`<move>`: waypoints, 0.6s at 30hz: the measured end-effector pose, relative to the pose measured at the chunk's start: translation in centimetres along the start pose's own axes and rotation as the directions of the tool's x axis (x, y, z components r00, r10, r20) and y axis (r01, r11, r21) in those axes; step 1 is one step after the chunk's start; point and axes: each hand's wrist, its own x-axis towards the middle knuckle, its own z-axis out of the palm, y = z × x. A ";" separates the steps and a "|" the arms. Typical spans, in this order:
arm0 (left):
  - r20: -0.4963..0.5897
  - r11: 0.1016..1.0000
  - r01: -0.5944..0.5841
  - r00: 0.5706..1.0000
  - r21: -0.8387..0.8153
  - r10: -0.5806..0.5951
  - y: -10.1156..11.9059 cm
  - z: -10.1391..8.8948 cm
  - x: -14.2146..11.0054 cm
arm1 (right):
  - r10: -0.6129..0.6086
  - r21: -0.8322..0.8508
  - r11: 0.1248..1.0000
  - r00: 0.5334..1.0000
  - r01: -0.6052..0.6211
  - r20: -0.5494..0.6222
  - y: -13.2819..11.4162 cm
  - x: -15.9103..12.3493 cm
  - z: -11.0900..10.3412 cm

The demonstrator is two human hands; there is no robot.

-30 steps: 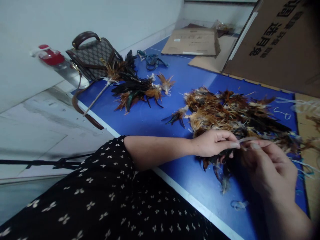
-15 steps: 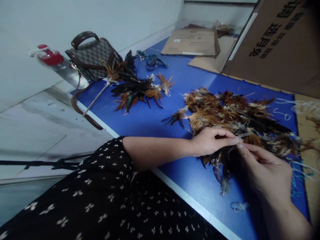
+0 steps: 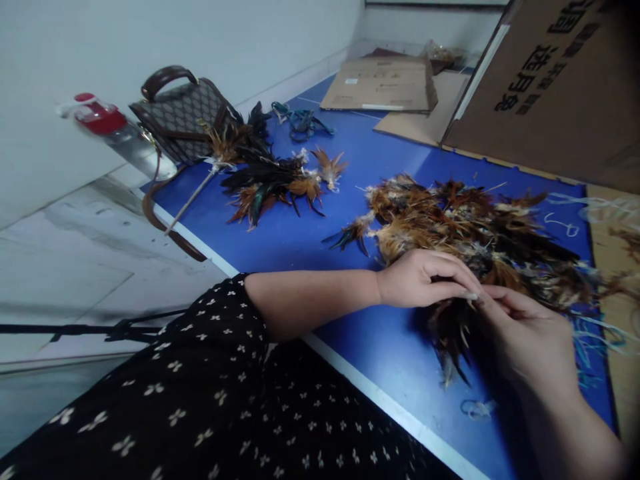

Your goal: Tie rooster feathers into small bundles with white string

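Note:
My left hand (image 3: 425,279) and my right hand (image 3: 533,333) meet fingertip to fingertip over the near edge of a large feather pile (image 3: 440,217). Both are closed in a pinch at the top of a small bunch of dark feathers (image 3: 453,337), which hangs tips down below the fingers. The exact spot they grip is mostly covered by the fingertips. Brown, tan and black feathers make up the pile behind, lying on the blue tabletop (image 3: 350,280).
Left of the pile lie more dark feathers (image 3: 270,177) and a thin stick (image 3: 193,200). Behind them stand a handbag (image 3: 185,110) and a red-capped bottle (image 3: 120,133). Flat cardboard (image 3: 385,87) and a large carton (image 3: 555,87) border the back. A small clear loop (image 3: 477,408) lies near the front.
My left fingers have moved slightly right and overlap my right fingertips more closely. A pale strip seen between the hands no longer shows. The hanging feathers have shifted a little.

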 end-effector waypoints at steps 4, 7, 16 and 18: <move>-0.021 0.942 0.288 0.955 -0.175 -0.296 -0.1 0.2 0.1 | -0.032 -0.034 0.999 0.999 0.034 0.035 0.4 0.2 -0.3; -0.041 0.911 0.358 0.927 -0.204 -0.373 0.0 0.5 0.3 | -0.105 -0.049 0.992 0.981 0.115 0.164 0.1 0.3 -0.8; -0.109 0.856 0.502 0.851 -0.121 -0.514 0.4 1.2 0.2 | -0.320 -0.058 0.941 0.934 0.333 0.160 -1.2 -0.4 -2.3; -0.070 0.863 0.505 0.861 -0.010 -0.504 0.8 1.2 -0.1 | -0.370 -0.068 0.921 0.916 0.384 0.157 -1.2 -0.7 -2.0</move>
